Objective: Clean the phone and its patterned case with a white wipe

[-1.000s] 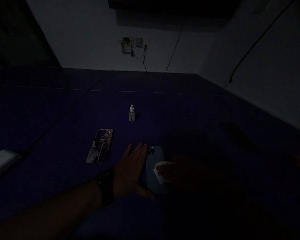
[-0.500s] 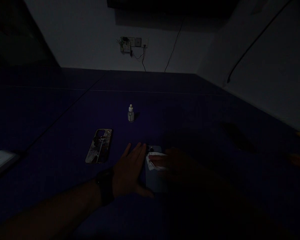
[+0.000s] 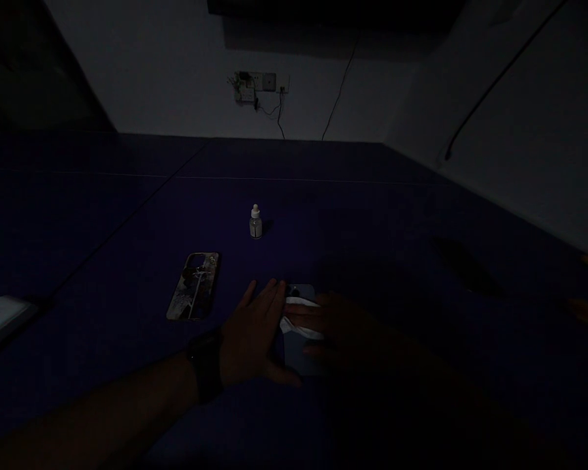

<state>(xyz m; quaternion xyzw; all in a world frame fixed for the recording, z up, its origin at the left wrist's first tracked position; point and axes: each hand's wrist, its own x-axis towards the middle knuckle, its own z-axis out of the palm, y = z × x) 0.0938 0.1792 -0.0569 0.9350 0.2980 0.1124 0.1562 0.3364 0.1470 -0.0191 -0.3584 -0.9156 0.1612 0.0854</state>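
A blue-grey phone (image 3: 294, 356) lies face down on the dark blue surface, its camera end pointing away from me. My left hand (image 3: 252, 333), with a dark watch on the wrist, rests flat with fingers stretched along the phone's left edge. My right hand (image 3: 336, 320) is in deep shadow and presses a folded white tissue (image 3: 298, 328) onto the upper part of the phone's back. Left of my hands lies a patterned phone case (image 3: 192, 290) with a camera cutout. Beyond them a small dropper bottle (image 3: 255, 227) with a white top stands upright.
At the far left is a white power strip (image 3: 4, 318) with a dark cable. A dark flat object (image 3: 463, 264) lies to the right, too dim to name. Wall sockets (image 3: 255, 85) with cords are on the back wall.
My right hand and the tissue have shifted slightly left on the phone's back, and more of the right fingers shows. My left hand stays in place.
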